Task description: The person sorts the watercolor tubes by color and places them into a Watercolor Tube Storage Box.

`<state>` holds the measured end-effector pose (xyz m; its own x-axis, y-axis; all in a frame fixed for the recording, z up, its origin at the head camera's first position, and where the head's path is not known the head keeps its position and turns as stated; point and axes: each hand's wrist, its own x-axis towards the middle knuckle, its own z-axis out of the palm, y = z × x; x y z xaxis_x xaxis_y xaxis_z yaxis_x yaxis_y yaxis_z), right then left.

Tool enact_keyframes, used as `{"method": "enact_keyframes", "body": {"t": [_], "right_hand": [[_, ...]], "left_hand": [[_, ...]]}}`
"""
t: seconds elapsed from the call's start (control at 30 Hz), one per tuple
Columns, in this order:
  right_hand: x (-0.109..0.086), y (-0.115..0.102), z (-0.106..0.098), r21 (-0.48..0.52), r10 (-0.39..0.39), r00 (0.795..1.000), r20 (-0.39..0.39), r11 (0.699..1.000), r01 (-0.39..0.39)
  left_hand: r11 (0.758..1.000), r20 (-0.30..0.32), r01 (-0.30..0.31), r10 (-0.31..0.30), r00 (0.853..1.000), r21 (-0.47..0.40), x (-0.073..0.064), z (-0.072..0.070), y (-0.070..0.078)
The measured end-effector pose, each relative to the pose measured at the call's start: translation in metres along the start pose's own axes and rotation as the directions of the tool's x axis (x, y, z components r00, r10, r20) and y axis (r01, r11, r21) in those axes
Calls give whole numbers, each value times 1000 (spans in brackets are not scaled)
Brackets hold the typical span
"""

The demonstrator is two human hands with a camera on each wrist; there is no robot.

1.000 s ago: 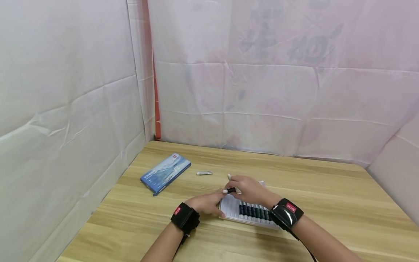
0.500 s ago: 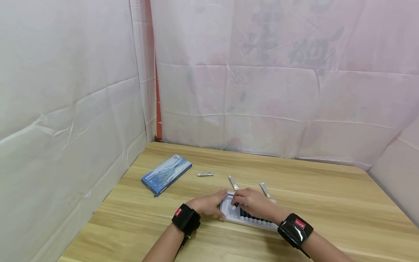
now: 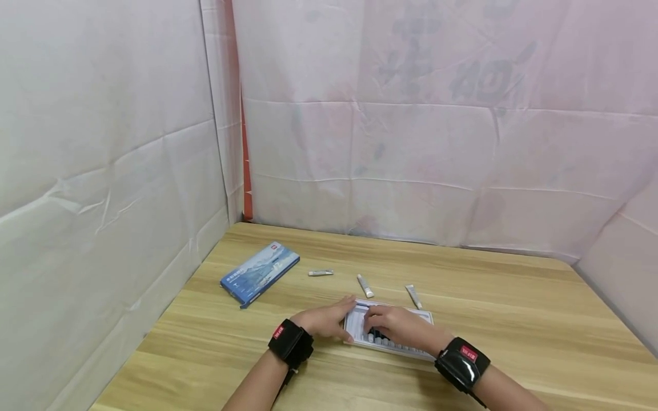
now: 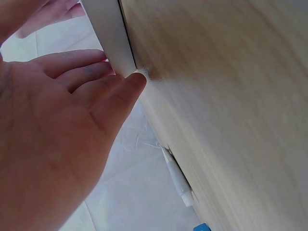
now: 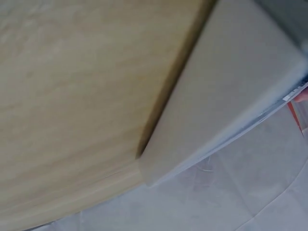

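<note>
A shallow white tray [image 3: 354,324] lies on the table with a row of dark-labelled paint tubes, their white caps toward the near edge. My left hand [image 3: 325,319] rests against the tray's left end, thumb by the near corner and fingers by the far one. In the left wrist view, those fingers lie nearly straight beside the tray wall [image 4: 108,33]. Over the tray, my right hand [image 3: 393,325] has bent fingers on a paint tube [image 3: 370,337] at the row's left end; the fingers hide most of it. The right wrist view shows mainly the tray's side [image 5: 211,96].
Three silvery tubes lie loose beyond the tray: a left one [image 3: 321,273], a middle one [image 3: 365,286] and a right one [image 3: 413,297]. At the back left is a flat blue box [image 3: 260,274]. White sheeting [image 3: 421,142] hangs around the wooden table [image 3: 205,365].
My right hand has brought a paint tube from above the tray's far left corner down into the tray, beside the row. The left hand has stayed at the tray's end.
</note>
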<state>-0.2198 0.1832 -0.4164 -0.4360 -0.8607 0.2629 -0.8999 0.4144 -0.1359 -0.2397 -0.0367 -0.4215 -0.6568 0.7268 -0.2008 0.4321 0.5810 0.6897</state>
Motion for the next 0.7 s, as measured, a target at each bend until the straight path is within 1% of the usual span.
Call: {"method": "enact_keyframes", "body": {"t": [0.1, 0.27, 0.33, 0.53, 0.7], "right_hand": [[-1, 1, -1, 33, -5, 1000, -9, 999, 5], [-5, 3, -2, 113, -1, 1000, 0, 994, 1], [-6, 3, -2, 123, 5, 1000, 5, 992, -5], [-7, 2, 0, 70, 3, 1000, -13, 998, -2], [-5, -1, 3, 9, 12, 1000, -10, 1000, -12]], "left_hand": [[1000, -1, -2, 2, 1000, 6, 0, 0, 1], [1000, -1, -2, 2, 1000, 16, 0, 0, 1], [1000, 0, -3, 3, 1000, 20, 1, 1, 0], [1000, 6, -10, 10, 1000, 14, 2, 1, -1], [1000, 4, -19, 18, 1000, 17, 1, 0, -2]]}}
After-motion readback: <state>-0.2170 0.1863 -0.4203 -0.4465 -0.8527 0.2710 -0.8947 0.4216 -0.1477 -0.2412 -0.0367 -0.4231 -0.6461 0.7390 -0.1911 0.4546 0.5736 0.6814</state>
